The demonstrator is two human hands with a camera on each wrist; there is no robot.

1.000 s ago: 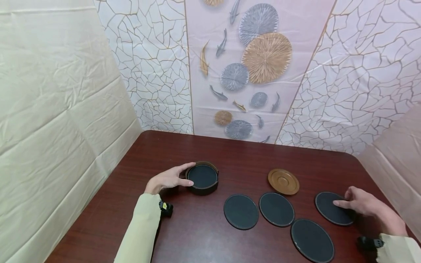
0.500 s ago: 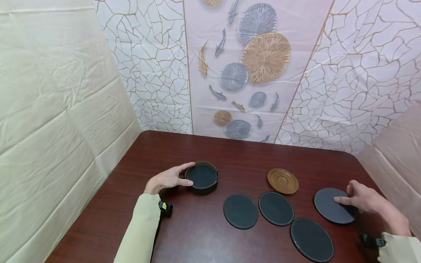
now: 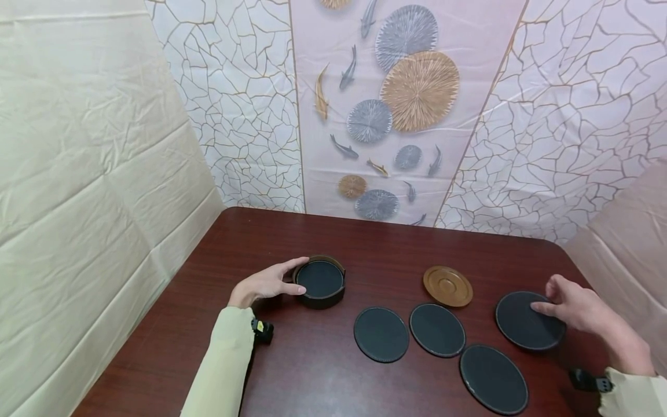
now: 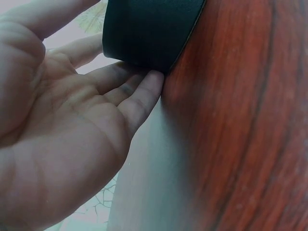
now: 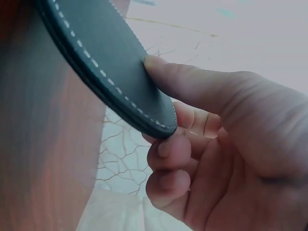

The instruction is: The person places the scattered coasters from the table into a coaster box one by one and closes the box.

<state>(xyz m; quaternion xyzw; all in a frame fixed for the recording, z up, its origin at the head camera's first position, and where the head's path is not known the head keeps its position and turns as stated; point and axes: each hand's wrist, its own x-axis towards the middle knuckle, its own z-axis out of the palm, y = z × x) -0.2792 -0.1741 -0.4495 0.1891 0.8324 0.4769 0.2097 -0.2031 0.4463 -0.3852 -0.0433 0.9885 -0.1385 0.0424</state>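
My right hand point(image 3: 578, 307) pinches a round black coaster point(image 3: 526, 321) by its right edge, thumb on top and fingers underneath. In the right wrist view the coaster point(image 5: 110, 72) shows white stitching along its rim and tilts up off the table. At the left, my left hand point(image 3: 268, 282) holds a round dark coaster holder point(image 3: 325, 302), thumb at its near side and fingers round the far side. A black coaster point(image 3: 320, 279) lies inside the holder. The left wrist view shows the fingertips against the lower wall of the holder point(image 4: 149, 33), close to the tabletop.
Three more black coasters lie flat on the dark red wooden table point(image 3: 312, 376): one left point(image 3: 381, 335), one in the middle point(image 3: 438, 330) and one nearer the front point(image 3: 494, 379). Behind them lies a round brown wooden disc point(image 3: 448, 286). Patterned cloth hangs along the back edge.
My right hand has lifted the coaster off the table, moving it slightly up and away in the head view while its tilt changed. The left hand and the holder have stayed put.
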